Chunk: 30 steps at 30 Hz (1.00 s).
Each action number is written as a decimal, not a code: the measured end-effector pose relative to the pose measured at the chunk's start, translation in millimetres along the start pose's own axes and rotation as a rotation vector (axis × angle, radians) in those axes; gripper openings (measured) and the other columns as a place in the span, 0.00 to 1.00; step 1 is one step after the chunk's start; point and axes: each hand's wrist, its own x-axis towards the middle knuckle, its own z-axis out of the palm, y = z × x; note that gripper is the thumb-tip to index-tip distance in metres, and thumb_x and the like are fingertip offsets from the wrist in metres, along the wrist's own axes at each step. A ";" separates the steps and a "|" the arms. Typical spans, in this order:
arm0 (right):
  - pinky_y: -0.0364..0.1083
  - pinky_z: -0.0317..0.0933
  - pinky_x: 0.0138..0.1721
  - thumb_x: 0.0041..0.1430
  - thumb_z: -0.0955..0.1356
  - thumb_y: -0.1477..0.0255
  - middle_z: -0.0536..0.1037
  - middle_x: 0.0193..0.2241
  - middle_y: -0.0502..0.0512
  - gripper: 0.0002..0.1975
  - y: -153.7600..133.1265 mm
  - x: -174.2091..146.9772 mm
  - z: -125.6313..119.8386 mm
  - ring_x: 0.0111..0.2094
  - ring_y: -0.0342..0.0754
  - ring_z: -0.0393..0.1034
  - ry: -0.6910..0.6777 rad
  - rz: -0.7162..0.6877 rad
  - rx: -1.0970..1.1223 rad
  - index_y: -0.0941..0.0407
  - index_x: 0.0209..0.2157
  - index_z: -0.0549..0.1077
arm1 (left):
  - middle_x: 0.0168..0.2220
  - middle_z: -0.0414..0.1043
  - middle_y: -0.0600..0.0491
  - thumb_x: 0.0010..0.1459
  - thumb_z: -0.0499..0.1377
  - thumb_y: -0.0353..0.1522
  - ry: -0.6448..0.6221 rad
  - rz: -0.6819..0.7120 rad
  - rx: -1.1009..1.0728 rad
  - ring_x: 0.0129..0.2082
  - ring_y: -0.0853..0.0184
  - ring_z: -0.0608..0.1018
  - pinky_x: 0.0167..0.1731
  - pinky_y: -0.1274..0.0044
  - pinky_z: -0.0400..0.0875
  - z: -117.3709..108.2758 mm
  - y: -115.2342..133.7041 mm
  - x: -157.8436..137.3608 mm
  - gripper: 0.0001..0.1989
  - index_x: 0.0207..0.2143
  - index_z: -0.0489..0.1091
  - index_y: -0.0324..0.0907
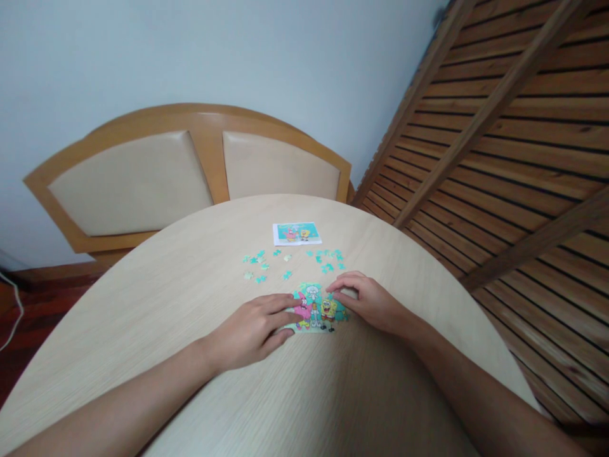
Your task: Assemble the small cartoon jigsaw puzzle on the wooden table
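A partly joined cartoon jigsaw puzzle (pixel 314 310) lies flat on the table, showing a pink, a pale tall and a yellow figure on teal. My left hand (pixel 259 327) rests at its left side, fingers stretched out and apart, with the fingertips over the pink figure. At the upper right edge of the puzzle is my right hand (pixel 364 298), thumb and forefinger brought together in a pinch. Whatever is between those fingertips is hidden or too small to make out. Loose puzzle pieces (pixel 261 279) lie beyond the puzzle at the left, and more teal pieces (pixel 327 267) at the right.
Behind the loose pieces lies a reference picture card (pixel 298 233) with the cartoon figures. All of this is on a round, pale wooden table (pixel 190 273). A padded wooden chair back (pixel 209 158) stands past the far edge, and a slatted wooden panel (pixel 499 146) slants along the right.
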 end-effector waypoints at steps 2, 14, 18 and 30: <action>0.53 0.63 0.54 0.62 0.67 0.71 0.83 0.41 0.54 0.08 -0.8 0.0 0.2 0.48 0.52 0.73 0.003 -0.003 -0.002 0.51 0.39 0.80 | 0.62 0.68 0.50 0.68 0.54 0.32 0.007 0.004 -0.004 0.61 0.59 0.71 0.60 0.63 0.68 0.4 -0.4 -0.1 0.19 0.60 0.66 0.49; 0.53 0.65 0.52 0.62 0.67 0.70 0.83 0.40 0.55 0.08 -0.6 -0.9 -2.3 0.46 0.53 0.74 0.015 0.035 -0.060 0.53 0.36 0.80 | 0.62 0.68 0.50 0.68 0.54 0.32 0.002 0.004 -0.005 0.61 0.59 0.71 0.60 0.63 0.69 -0.8 0.8 0.9 0.19 0.60 0.66 0.49; 0.53 0.64 0.53 0.63 0.66 0.71 0.83 0.40 0.54 0.09 -1.0 -0.8 -2.0 0.46 0.52 0.74 0.011 0.013 -0.053 0.52 0.37 0.80 | 0.62 0.68 0.50 0.68 0.54 0.32 0.002 0.002 -0.007 0.61 0.59 0.71 0.60 0.63 0.69 -0.9 1.3 1.1 0.19 0.60 0.66 0.49; 0.52 0.65 0.52 0.64 0.66 0.69 0.81 0.43 0.56 0.09 -6.6 0.8 5.1 0.46 0.51 0.74 0.028 0.023 0.062 0.54 0.41 0.78 | 0.62 0.67 0.50 0.68 0.54 0.32 -0.018 -0.008 0.006 0.61 0.59 0.70 0.60 0.63 0.68 -1.3 1.0 0.9 0.19 0.60 0.66 0.49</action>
